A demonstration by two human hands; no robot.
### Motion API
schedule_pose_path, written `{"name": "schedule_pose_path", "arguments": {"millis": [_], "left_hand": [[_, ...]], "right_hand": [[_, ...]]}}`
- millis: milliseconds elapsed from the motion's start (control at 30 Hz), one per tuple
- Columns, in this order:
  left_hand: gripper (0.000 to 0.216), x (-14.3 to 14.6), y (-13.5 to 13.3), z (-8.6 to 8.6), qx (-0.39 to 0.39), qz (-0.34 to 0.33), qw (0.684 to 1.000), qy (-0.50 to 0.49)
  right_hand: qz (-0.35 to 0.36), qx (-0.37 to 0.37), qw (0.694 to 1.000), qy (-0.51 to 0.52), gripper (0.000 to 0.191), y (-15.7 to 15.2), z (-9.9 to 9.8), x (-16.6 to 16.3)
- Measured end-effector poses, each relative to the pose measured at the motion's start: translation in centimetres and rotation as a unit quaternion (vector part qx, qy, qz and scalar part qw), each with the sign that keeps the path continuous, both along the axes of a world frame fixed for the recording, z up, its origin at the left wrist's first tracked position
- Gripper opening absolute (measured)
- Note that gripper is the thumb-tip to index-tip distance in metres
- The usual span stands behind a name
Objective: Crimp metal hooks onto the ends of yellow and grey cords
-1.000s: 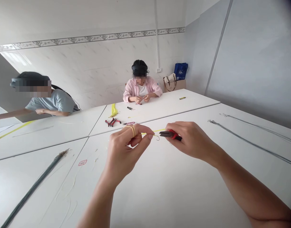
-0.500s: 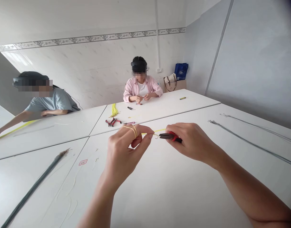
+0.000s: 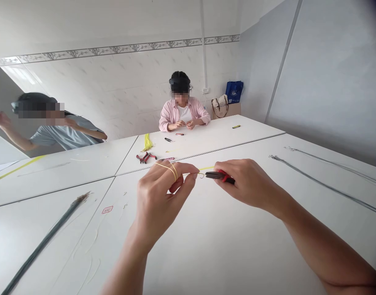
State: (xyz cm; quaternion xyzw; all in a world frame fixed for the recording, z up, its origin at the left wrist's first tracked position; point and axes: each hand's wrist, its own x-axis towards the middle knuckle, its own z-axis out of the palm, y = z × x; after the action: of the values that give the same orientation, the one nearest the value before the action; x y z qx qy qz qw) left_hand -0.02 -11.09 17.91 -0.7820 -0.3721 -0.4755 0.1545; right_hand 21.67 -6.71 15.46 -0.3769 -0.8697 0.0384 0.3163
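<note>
My left hand (image 3: 163, 192) is closed, thumb and index finger pinching a thin yellow line. Strands of yellow line (image 3: 175, 172) are looped around its fingers. A small curved hook (image 3: 202, 176) sticks out to the right of the pinch; whether it is a separate piece or the bent end is too small to tell. My right hand (image 3: 248, 180) is wrapped around pliers (image 3: 217, 175) with dark jaws and red handles. The jaw tips point left, a small gap from the hook. Behind the pliers, a bit of yellow strip (image 3: 206, 168) shows between the hands.
A dark green bundle of strands (image 3: 49, 237) lies at left, grey strand bundles (image 3: 317, 182) at right. Beyond my hands are red-handled pliers (image 3: 146, 157), a yellow bundle (image 3: 148, 142) and a small yellow tool (image 3: 236, 126). Two people (image 3: 184, 112) sit across the white table (image 3: 225, 254).
My hands hold nearly the same pose, with the hook and plier tips still apart. The person at left has lifted both arms off the table.
</note>
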Motion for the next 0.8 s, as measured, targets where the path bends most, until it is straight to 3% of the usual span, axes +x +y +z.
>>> {"name": "schedule_pose_path", "arguments": {"millis": [800], "left_hand": [[0.013,0.35,0.30,-0.38,-0.002,-0.002,1.000,0.002]], "right_hand": [[0.006,-0.024,1.000,-0.016,0.028,-0.06,0.03,-0.19]]}}
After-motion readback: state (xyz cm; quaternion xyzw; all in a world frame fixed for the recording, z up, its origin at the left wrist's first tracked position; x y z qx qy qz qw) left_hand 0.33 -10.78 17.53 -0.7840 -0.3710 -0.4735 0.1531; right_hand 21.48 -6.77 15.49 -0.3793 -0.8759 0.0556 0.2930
